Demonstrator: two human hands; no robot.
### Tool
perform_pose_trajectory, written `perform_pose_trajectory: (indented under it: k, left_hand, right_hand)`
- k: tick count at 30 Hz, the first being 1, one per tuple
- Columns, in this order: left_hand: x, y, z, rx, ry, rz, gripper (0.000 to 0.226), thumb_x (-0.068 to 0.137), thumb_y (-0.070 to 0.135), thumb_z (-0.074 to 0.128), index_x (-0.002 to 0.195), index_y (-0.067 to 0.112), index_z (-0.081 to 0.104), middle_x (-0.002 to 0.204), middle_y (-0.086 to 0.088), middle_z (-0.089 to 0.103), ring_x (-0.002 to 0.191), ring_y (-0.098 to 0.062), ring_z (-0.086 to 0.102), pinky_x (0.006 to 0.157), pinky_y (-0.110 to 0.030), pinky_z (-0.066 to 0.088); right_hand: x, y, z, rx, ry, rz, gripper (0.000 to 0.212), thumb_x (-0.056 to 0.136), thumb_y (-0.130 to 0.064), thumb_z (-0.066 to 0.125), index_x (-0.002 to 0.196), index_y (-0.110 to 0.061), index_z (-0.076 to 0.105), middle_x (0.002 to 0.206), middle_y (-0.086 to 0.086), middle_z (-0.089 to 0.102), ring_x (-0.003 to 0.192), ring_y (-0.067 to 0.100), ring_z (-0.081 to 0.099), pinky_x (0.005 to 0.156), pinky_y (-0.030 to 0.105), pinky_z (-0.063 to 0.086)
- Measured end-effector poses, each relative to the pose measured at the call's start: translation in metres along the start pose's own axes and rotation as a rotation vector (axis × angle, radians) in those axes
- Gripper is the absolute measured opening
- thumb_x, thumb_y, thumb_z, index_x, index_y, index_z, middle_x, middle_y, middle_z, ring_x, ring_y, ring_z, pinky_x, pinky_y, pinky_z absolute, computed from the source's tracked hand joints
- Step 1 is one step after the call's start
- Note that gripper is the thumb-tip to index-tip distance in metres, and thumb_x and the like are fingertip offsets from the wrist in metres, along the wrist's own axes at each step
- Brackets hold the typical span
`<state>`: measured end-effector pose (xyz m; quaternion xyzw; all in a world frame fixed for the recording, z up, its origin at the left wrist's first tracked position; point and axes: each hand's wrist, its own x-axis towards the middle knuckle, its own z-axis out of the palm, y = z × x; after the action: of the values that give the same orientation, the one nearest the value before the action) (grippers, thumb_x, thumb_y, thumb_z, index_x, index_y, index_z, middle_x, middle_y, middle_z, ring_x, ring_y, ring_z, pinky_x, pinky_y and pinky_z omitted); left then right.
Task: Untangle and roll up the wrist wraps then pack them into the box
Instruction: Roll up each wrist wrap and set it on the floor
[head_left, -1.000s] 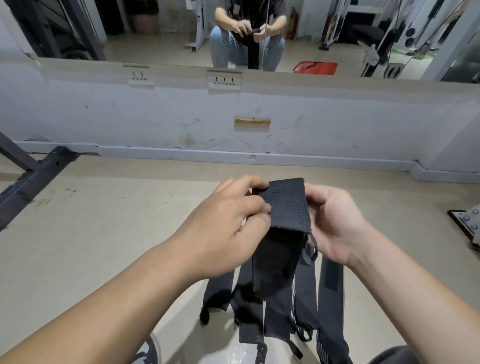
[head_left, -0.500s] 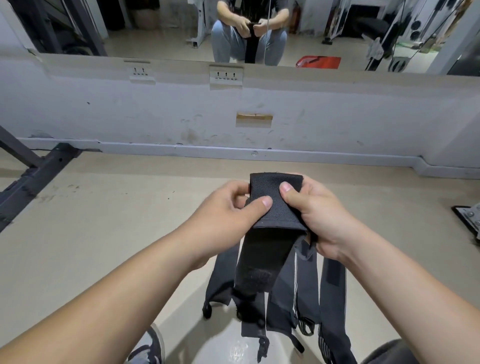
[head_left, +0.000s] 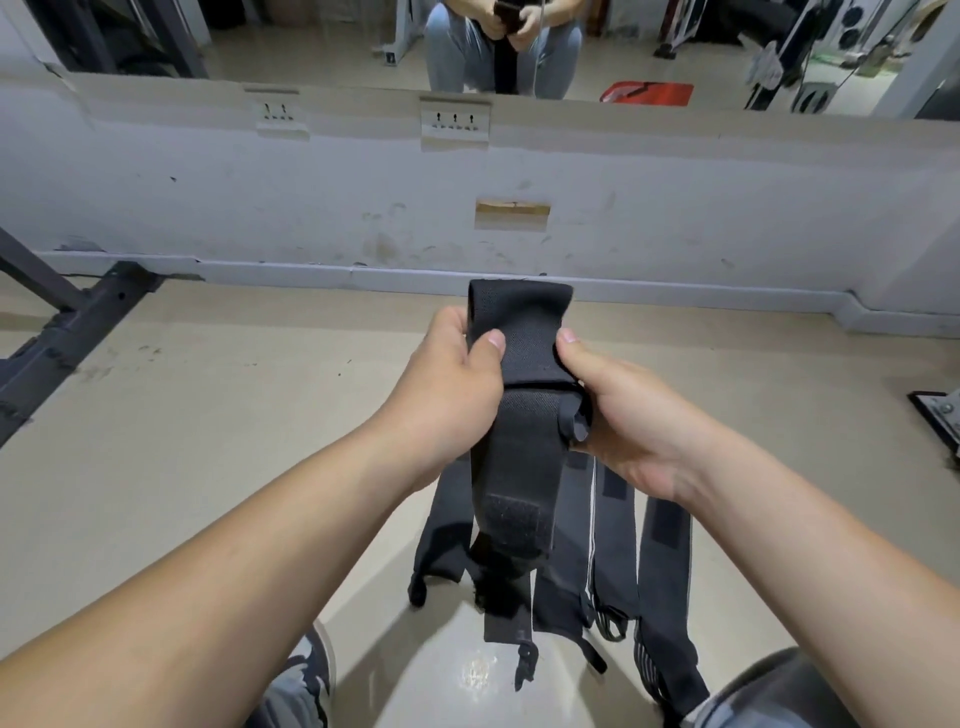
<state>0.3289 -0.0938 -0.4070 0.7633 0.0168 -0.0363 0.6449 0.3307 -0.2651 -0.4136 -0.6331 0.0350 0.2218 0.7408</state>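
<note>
Head view, nearest first: several dark wrist wraps (head_left: 613, 561) lie loose and overlapping between the person's knees (head_left: 769, 691), none of them rolled. Above them the left hand (head_left: 447, 395) and right hand (head_left: 628, 421) each grip one black wrap (head_left: 519, 338), thumbs pressed on its front and fingers curled behind. Its top is folded over and its Velcro tail (head_left: 511, 525) hangs free. Beyond are the floor (head_left: 208, 415), wall (head_left: 727, 208) and mirror (head_left: 311, 36). No box is in sight. I judge the rolling barely begun and the packing untouched.

Dim even indoor light, bright glare patch on the floor (head_left: 480, 670), soft shadows, wide-angle bending at edges, slight softness
</note>
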Motion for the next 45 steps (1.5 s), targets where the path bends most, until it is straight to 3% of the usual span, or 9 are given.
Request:
perform_pose_trajectory:
  k: [4, 11, 16, 22, 28, 30, 36, 42, 45]
  left_hand:
    - [-0.004, -0.004, 0.000, 0.058, -0.017, 0.028, 0.029, 0.098, 0.046, 0.047, 0.117, 0.027, 0.056, 0.115, 0.005, 0.073, 0.112, -0.014, 0.070, 0.103, -0.050, 0.054]
    - [0.002, 0.013, -0.027, -0.156, -0.012, 0.101, 0.029, 0.113, 0.010, 0.042, 0.136, 0.016, 0.057, 0.129, -0.002, 0.074, 0.122, -0.021, 0.070, 0.110, -0.049, 0.052]
    - [0.002, 0.018, -0.031, -0.162, -0.011, 0.149, 0.032, 0.113, 0.009, 0.040, 0.139, 0.017, 0.056, 0.133, 0.000, 0.072, 0.128, -0.019, 0.066, 0.114, -0.049, 0.049]
    - [0.009, 0.018, -0.036, -0.224, 0.096, 0.167, 0.030, 0.112, 0.007, 0.040, 0.136, 0.013, 0.057, 0.131, -0.005, 0.073, 0.125, -0.024, 0.068, 0.112, -0.054, 0.050]
    - [0.021, 0.025, -0.048, -0.292, 0.227, 0.239, 0.027, 0.111, 0.007, 0.042, 0.133, 0.015, 0.056, 0.135, -0.007, 0.070, 0.128, -0.026, 0.066, 0.113, -0.055, 0.050]
    - [0.021, 0.025, -0.050, -0.204, 0.253, 0.308, 0.024, 0.110, 0.008, 0.043, 0.127, 0.019, 0.056, 0.128, 0.001, 0.072, 0.123, -0.015, 0.067, 0.112, -0.047, 0.051]
    - [0.013, 0.021, -0.048, 0.133, 0.296, 0.564, 0.025, 0.107, 0.001, 0.042, 0.123, 0.018, 0.049, 0.116, -0.001, 0.068, 0.111, -0.015, 0.064, 0.100, -0.027, 0.050]
    - [0.017, 0.020, -0.059, 0.242, 0.415, 0.599, 0.025, 0.104, 0.002, 0.043, 0.128, 0.008, 0.049, 0.106, 0.010, 0.064, 0.099, -0.016, 0.062, 0.094, -0.035, 0.051]
    - [0.015, 0.017, -0.056, 0.291, 0.416, 0.598, 0.027, 0.103, 0.002, 0.043, 0.128, 0.008, 0.050, 0.098, 0.017, 0.063, 0.095, -0.023, 0.062, 0.090, -0.041, 0.052]
  right_hand:
    - [0.002, 0.009, -0.002, -0.166, -0.003, -0.095, 0.037, 0.109, -0.041, 0.049, 0.131, -0.019, 0.068, 0.126, 0.004, 0.076, 0.123, 0.026, 0.069, 0.112, 0.051, 0.048]
    - [-0.004, 0.021, -0.011, -0.291, -0.214, -0.195, 0.040, 0.090, -0.004, 0.077, 0.127, -0.014, 0.065, 0.107, -0.009, 0.078, 0.096, 0.005, 0.073, 0.084, 0.019, 0.055]
    - [0.011, 0.064, 0.000, -0.612, -0.162, -0.059, 0.060, 0.087, -0.060, 0.078, 0.117, -0.009, 0.068, 0.120, 0.020, 0.073, 0.113, 0.038, 0.070, 0.103, 0.055, 0.055]
    - [0.013, 0.060, -0.011, -0.344, -0.244, 0.072, 0.027, 0.106, -0.034, 0.062, 0.124, -0.016, 0.072, 0.123, 0.000, 0.077, 0.119, 0.017, 0.071, 0.109, 0.034, 0.051]
    - [0.011, 0.086, -0.019, -0.722, -0.234, 0.253, 0.016, 0.094, -0.016, 0.077, 0.106, -0.025, 0.076, 0.102, -0.011, 0.080, 0.105, 0.010, 0.074, 0.094, 0.023, 0.056]
    - [0.017, 0.092, -0.021, -0.641, -0.145, 0.247, 0.015, 0.097, -0.014, 0.071, 0.108, -0.022, 0.076, 0.105, -0.006, 0.080, 0.102, 0.012, 0.075, 0.098, 0.032, 0.059]
    - [0.016, 0.073, -0.018, -0.271, -0.042, 0.363, 0.006, 0.100, -0.019, 0.068, 0.106, -0.021, 0.070, 0.091, 0.004, 0.074, 0.065, 0.011, 0.069, 0.047, 0.024, 0.053]
    - [0.017, 0.073, -0.018, -0.256, 0.043, 0.551, 0.031, 0.098, -0.044, 0.071, 0.104, -0.013, 0.072, 0.085, 0.003, 0.078, 0.064, 0.016, 0.073, 0.056, 0.025, 0.055]
    - [0.017, 0.070, -0.018, -0.222, -0.055, 0.528, 0.012, 0.100, -0.025, 0.071, 0.100, -0.014, 0.066, 0.082, 0.005, 0.075, 0.064, 0.017, 0.071, 0.056, 0.030, 0.057]
